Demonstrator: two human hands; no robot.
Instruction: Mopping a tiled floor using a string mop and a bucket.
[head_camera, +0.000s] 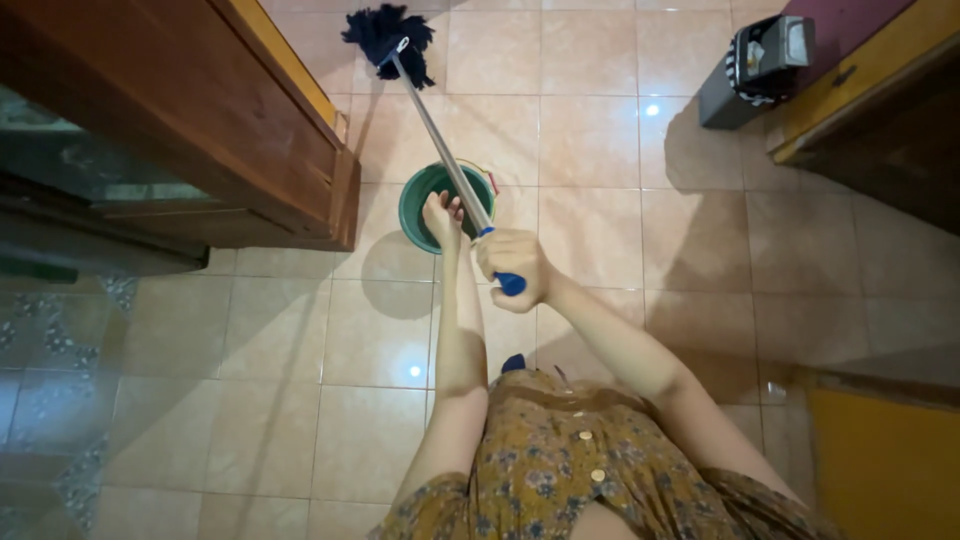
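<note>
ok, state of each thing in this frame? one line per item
mop: held slanted, dark head down on the floor tiles, away from the bucket
right hand: closed around the blue grip at the handle's top end
left hand: on the metal shaft, further down
green bucket: upright on the floor, open; contents cannot be made out
grey bin: standing by the cabinet, lid shut

Home interior. Evidence: tiled floor (600, 130), wooden cabinet (200, 120) with glass front, mop (388, 35) and green bucket (420, 195), wooden furniture (870, 80) at right.
</note>
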